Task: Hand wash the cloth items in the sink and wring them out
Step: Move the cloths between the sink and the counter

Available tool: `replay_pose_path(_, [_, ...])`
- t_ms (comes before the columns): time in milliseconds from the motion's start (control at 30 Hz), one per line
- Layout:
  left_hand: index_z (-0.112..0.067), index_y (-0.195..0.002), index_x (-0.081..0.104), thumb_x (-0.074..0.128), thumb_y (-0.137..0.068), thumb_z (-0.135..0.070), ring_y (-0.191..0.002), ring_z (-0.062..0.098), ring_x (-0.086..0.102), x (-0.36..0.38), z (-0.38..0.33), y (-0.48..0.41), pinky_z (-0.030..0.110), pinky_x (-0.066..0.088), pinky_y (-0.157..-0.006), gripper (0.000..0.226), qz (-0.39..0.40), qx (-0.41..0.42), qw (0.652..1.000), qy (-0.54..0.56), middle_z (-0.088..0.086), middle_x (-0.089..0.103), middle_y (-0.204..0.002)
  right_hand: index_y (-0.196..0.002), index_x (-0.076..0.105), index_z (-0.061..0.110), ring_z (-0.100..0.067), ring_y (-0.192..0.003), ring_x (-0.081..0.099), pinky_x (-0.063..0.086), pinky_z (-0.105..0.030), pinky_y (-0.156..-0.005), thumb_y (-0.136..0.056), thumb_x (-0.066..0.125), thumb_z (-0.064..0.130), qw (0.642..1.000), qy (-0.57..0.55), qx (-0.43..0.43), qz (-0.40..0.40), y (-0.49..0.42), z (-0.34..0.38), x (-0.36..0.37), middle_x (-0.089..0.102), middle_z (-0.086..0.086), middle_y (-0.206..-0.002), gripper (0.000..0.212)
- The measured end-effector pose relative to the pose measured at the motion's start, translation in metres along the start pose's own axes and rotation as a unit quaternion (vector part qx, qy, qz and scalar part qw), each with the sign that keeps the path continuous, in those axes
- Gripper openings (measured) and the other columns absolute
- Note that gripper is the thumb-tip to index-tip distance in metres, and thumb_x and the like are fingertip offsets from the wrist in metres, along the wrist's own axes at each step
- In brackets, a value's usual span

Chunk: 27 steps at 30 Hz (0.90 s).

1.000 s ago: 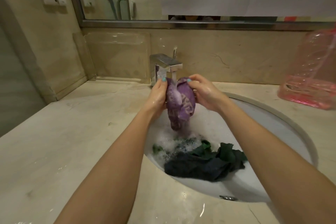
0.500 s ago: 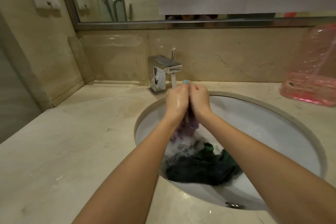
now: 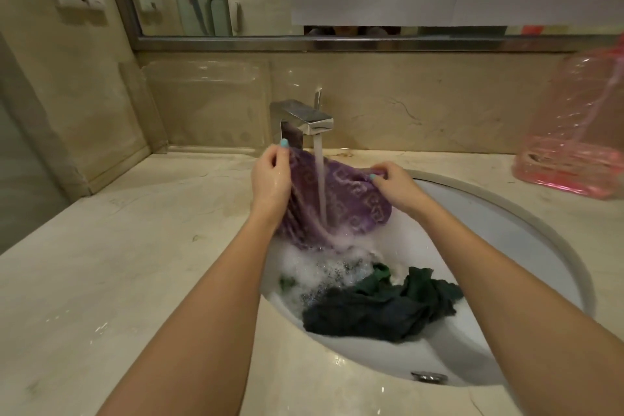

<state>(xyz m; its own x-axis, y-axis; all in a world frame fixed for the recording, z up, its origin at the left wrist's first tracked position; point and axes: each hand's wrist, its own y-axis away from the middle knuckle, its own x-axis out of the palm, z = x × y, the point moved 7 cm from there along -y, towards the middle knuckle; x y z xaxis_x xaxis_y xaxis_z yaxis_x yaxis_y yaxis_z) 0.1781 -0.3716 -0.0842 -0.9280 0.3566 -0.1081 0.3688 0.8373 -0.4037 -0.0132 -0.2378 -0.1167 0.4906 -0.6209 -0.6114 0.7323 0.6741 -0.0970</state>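
Left hand (image 3: 270, 179) and right hand (image 3: 396, 184) each pinch an edge of our purple cloth (image 3: 351, 199), spread under the tap (image 3: 305, 121); we judge the stream (image 3: 319, 176) may splash onto the counter (image 3: 135, 246) beside the tap, or a soapy grip slip.

Beyond my left hand (image 3: 270, 179) the faucet (image 3: 305, 120) blocks the way. Below both hands, dark cloths (image 3: 378, 311) and foam (image 3: 314, 267) crowd the sink (image 3: 506, 246); right of my right hand (image 3: 398, 186) its bare wall leaves room.
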Motion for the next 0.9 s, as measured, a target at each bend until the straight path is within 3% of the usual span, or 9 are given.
replay_pose_path(67, [-0.014,-0.070,0.046,0.041,-0.105,-0.020,-0.060,0.005,0.035,-0.004,-0.001,-0.003,0.022,0.029,-0.058,0.036,0.000,0.019,1.000,-0.004,-0.006,0.041,-0.065,-0.123,0.059,0.001,-0.029,-0.110,0.058,0.041,-0.030,-0.084,-0.098,0.053,0.020,0.999,0.043,-0.021,0.007,-0.001,-0.001,-0.006,0.063,-0.014,-0.116,0.031])
replay_pose_path(133, [-0.014,-0.070,0.043,0.041,-0.105,-0.019,-0.061,0.006,0.034,-0.006,0.000,-0.008,0.021,0.028,-0.057,0.035,-0.002,0.017,1.000,-0.002,-0.005,0.039,-0.066,-0.086,0.066,0.001,-0.027,-0.076,0.056,0.034,-0.031,-0.063,-0.098,0.055,0.024,0.997,0.073,-0.026,0.019,-0.002,-0.004,-0.009,0.060,-0.011,-0.077,0.028])
replay_pose_path(200, [-0.016,-0.069,0.041,0.041,-0.105,-0.019,-0.060,0.006,0.034,-0.007,0.001,-0.009,0.021,0.028,-0.057,0.036,0.001,0.017,1.000,0.000,-0.005,0.039,-0.065,-0.068,0.050,0.008,-0.020,-0.063,0.042,0.024,-0.032,-0.057,-0.100,0.052,0.026,0.997,0.066,-0.036,-0.002,-0.001,-0.003,-0.018,0.042,-0.003,-0.061,0.037])
replay_pose_path(400, [-0.017,-0.063,0.038,0.045,-0.104,-0.023,-0.057,0.005,0.031,-0.002,-0.011,-0.007,0.022,0.027,-0.055,0.042,0.027,0.086,0.993,-0.073,-0.005,0.038,-0.061,-0.086,0.051,0.010,-0.014,-0.072,0.044,0.030,-0.030,-0.065,-0.104,0.041,0.024,0.966,-0.060,-0.143,-0.205,0.006,0.026,-0.066,0.048,0.003,-0.073,0.025])
replay_pose_path(500, [-0.014,-0.079,0.060,0.045,-0.103,-0.033,-0.066,0.008,0.046,0.022,-0.011,0.005,0.028,0.036,-0.065,0.035,0.166,0.030,0.983,-0.065,0.001,0.054,-0.074,-0.083,0.047,0.010,-0.003,-0.066,0.039,0.032,-0.020,-0.062,-0.104,0.041,0.016,0.951,-0.113,-0.197,-0.208,0.011,0.048,-0.067,0.043,0.008,-0.069,0.023])
replay_pose_path(600, [-0.026,-0.109,0.066,0.054,-0.089,-0.059,-0.090,0.011,0.062,0.054,0.008,0.040,0.029,0.048,-0.087,0.041,0.404,-0.088,0.895,-0.171,-0.007,0.066,-0.097,-0.086,0.050,0.010,-0.004,-0.069,0.044,0.036,-0.016,-0.066,-0.104,0.040,0.014,0.947,-0.172,-0.194,-0.189,0.009,0.058,-0.052,0.048,0.005,-0.073,0.020])
replay_pose_path(700, [-0.021,-0.111,0.067,0.071,-0.073,-0.061,-0.102,0.018,0.065,0.058,0.028,0.057,0.036,0.046,-0.098,0.056,0.507,-0.165,0.812,-0.236,-0.003,0.069,-0.108,-0.080,0.049,0.019,-0.012,-0.074,0.048,0.039,-0.026,-0.070,-0.104,0.039,0.018,0.947,-0.210,-0.179,-0.164,0.008,0.059,-0.031,0.051,-0.001,-0.076,0.026])
replay_pose_path(800, [-0.017,-0.096,0.068,0.072,-0.080,-0.048,-0.100,0.021,0.065,0.049,0.037,0.048,0.034,0.049,-0.092,0.035,0.480,-0.187,0.837,-0.183,0.001,0.071,-0.102,-0.079,0.049,0.021,-0.002,-0.068,0.045,0.036,-0.019,-0.065,-0.104,0.039,0.022,0.944,-0.203,-0.138,-0.220,0.010,0.047,-0.038,0.049,0.009,-0.073,0.027])
replay_pose_path(900, [-0.022,-0.110,0.065,0.053,-0.093,-0.049,-0.106,0.025,0.065,0.044,0.031,0.034,0.038,0.048,-0.098,0.034,0.371,-0.220,0.902,0.029,0.006,0.070,-0.107,-0.068,0.042,0.022,-0.006,-0.061,0.040,0.032,-0.025,-0.059,-0.103,0.042,0.024,0.950,-0.187,-0.053,-0.246,0.004,0.014,-0.047,0.043,0.006,-0.065,0.036])
